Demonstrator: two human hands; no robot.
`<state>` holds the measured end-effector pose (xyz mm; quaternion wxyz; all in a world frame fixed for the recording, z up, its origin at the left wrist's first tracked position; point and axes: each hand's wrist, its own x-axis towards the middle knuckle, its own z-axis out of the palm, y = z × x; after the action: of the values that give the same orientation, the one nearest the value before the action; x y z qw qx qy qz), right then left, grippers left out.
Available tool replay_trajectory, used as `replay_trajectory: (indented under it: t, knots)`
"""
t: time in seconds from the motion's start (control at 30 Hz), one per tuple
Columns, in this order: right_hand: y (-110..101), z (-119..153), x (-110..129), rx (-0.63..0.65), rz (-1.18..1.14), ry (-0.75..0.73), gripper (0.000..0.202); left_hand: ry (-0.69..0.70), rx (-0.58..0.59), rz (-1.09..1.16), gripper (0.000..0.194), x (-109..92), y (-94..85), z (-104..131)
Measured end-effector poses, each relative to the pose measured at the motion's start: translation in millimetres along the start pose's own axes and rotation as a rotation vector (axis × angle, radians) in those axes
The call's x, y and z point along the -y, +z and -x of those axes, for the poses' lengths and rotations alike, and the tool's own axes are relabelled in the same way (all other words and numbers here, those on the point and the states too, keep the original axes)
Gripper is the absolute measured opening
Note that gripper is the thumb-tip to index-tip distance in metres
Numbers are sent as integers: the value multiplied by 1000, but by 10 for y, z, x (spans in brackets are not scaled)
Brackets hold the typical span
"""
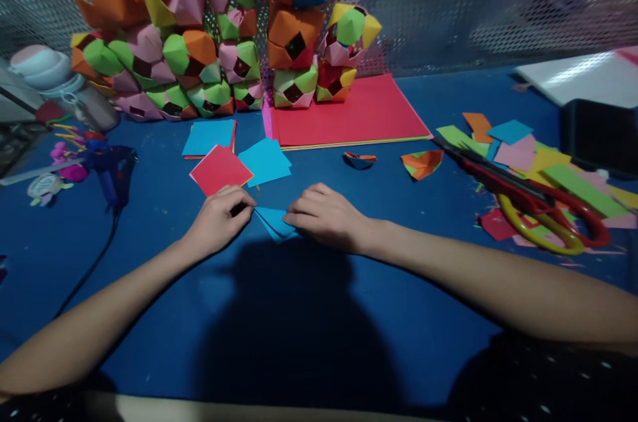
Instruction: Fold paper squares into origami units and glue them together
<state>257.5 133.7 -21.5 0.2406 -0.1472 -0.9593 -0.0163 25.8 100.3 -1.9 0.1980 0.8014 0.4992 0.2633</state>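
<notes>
A small folded blue paper (274, 221) lies low over the blue table, between my two hands. My left hand (222, 217) pinches its left corner between thumb and fingers. The fingers of my right hand (323, 217) press together on its right end and cover part of it. Just beyond are a red square stack (222, 171), loose blue sheets (264, 161) and a blue-topped stack (209, 137). Two small folded orange-and-blue pieces, one narrow (359, 160) and one wider with green (423, 164), lie to the right.
Colourful folded-paper modules (194, 56) stand stacked at the back, beside large red sheets (349, 113). Scissors (538, 203) lie among paper scraps (578, 176) at right, near a black object (598, 136). At left are a corded blue glue gun (110, 173) and a bottle (74, 86).
</notes>
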Motion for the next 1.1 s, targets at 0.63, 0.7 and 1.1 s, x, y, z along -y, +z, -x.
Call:
replay_trajectory:
  t: [0.63,0.7,1.1]
  knots:
    - [-16,-29,57,138,-10,-117,33,27,-7,-63,14,26,13,-9]
    - [-13,-31,58,144,-13,-115,34,30,-14,-65,14,29,17,-9]
    - [-1,-35,70,102,107,-156,31,33,-34,-93,13,24,33,-10]
